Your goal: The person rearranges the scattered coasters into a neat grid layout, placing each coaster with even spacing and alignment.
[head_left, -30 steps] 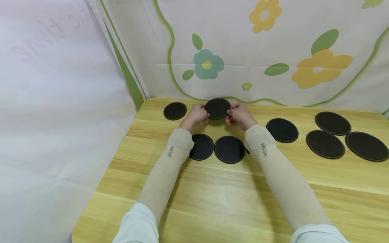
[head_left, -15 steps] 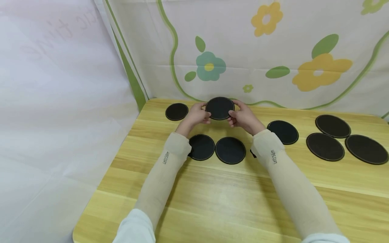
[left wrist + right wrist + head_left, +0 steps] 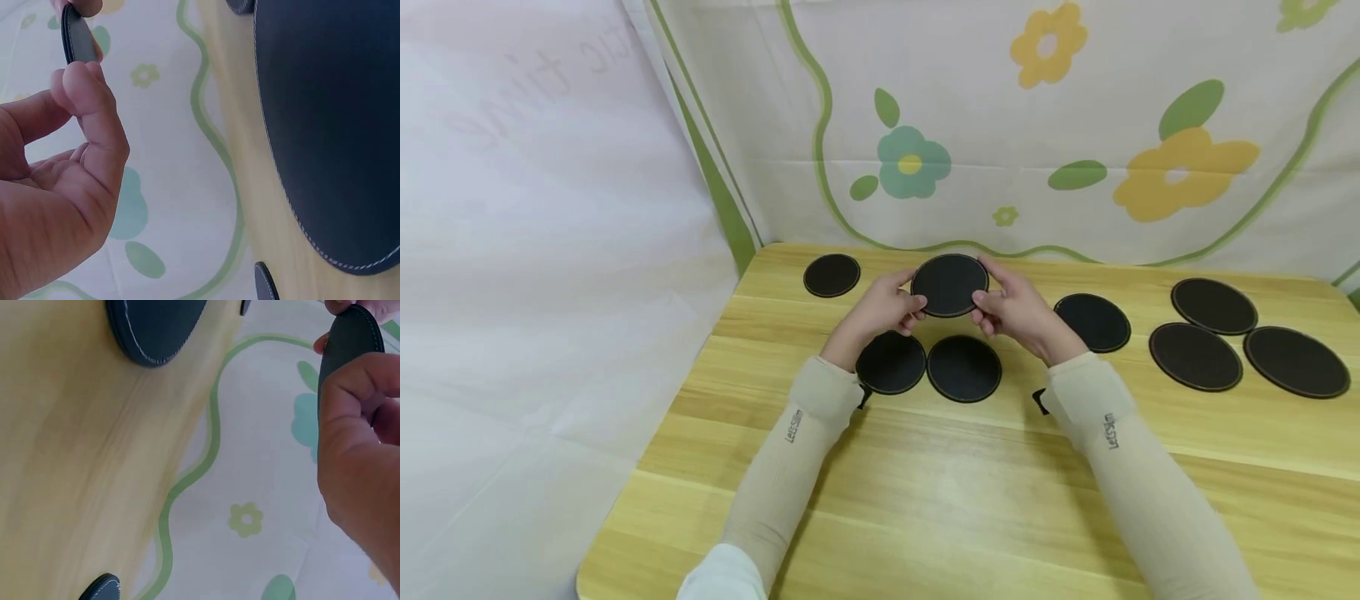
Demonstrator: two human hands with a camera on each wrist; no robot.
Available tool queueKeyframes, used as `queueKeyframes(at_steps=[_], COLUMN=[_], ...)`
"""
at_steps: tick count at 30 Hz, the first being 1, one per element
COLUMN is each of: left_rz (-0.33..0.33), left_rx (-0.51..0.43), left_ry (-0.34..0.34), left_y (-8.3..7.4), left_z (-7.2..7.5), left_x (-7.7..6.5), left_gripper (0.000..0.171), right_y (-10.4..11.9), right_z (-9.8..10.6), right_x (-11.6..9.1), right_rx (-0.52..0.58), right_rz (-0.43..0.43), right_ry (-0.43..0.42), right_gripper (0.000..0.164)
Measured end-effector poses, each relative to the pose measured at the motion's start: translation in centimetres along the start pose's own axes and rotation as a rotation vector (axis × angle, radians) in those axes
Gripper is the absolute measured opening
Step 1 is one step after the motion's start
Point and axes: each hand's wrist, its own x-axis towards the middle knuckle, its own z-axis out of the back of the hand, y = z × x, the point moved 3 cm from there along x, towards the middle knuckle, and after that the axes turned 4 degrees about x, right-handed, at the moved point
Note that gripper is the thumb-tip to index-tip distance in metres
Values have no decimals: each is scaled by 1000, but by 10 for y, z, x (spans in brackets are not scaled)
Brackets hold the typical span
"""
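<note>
Counter [image 3: 925, 500]: wooden, across the lower frame; three black discs [image 3: 1197, 357] cluster at right.
Grips: left grip [image 3: 883, 305] and right grip [image 3: 1019, 308] pinch the raised disc [image 3: 950, 285] from opposite sides.
Raised disc: upper centre, clear of the counter.
Carry: seemingly the step in hand; the next move likely calls for level sides.
</note>
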Motion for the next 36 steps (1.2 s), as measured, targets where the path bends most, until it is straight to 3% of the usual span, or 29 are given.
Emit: queueKeyframes(at_steps=[7, 16, 28, 36], left_rz=[-34, -57, -46, -25], left_rx=[70, 91, 9, -26], left_ry=[15, 44, 68, 160], left_y=[2, -2, -4, -1], left_z=[-11, -26, -58, -91], left_x=[-15, -20, -21, -18], left_gripper=[67, 67, 70, 70], right_y=[-7, -13, -15, -23], right_z=[-6, -3, 21, 46], right_x=[-24, -49, -73, -100], right_rx=[-34, -13, -25, 41], right_rz=[14, 39, 30, 14], right_ry=[-27, -80, -70, -24], right_gripper=[72, 72, 71, 65])
